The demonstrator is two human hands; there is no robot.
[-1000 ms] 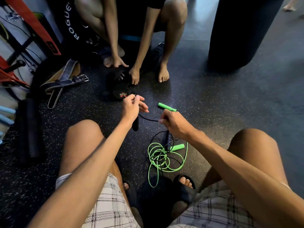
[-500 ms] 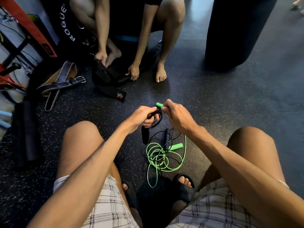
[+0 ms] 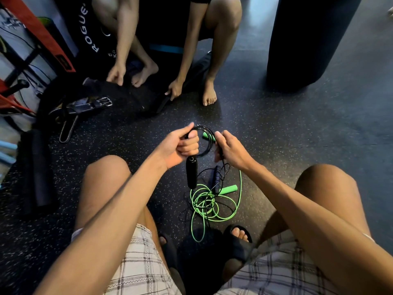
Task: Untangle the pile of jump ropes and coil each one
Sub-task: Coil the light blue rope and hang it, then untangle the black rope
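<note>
- Left hand (image 3: 180,145) grips the coiled black rope (image 3: 202,127); its handle (image 3: 191,173) hangs below.
- Right hand (image 3: 232,150) pinches the same loop.
- Green rope (image 3: 214,207) lies tangled on the floor (image 3: 276,135).

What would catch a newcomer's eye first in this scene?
Dead centre, the left hand and right hand hold small loops of a black jump rope between them, with one black handle hanging below the left fist. Just beneath, on the dark speckled floor between the person's feet, a bright green jump rope lies in a loose tangle. Opposite, a second person squats barefoot.
</note>
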